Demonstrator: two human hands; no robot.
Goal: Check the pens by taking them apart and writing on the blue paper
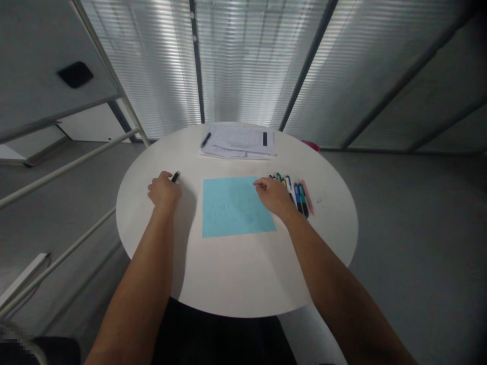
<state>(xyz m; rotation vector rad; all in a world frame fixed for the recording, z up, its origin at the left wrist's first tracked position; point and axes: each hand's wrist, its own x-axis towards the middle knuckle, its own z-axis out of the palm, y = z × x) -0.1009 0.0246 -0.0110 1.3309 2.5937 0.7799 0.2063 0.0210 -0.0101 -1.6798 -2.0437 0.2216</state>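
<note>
A light-blue sheet of paper (236, 208) with faint handwriting lies on the round white table (239, 274). Left of the sheet, my left hand (164, 189) is closed around a black marker (175, 176), whose end sticks out past the thumb side. Over the sheet's upper right part, my right hand (274, 194) has its fingers curled together. Whether anything small is between those fingers cannot be made out. Just right of that hand lies a row of markers (300, 195) in black, white, blue and green, partly hidden by it.
A stack of printed papers (243, 142) lies at the table's far side, with a pen (206, 140) and a small black strip (265, 138) on top. A pinkish strip (307, 195) borders the markers. A whiteboard stand (68, 167) rises at the left; blinds (236, 66) hang behind.
</note>
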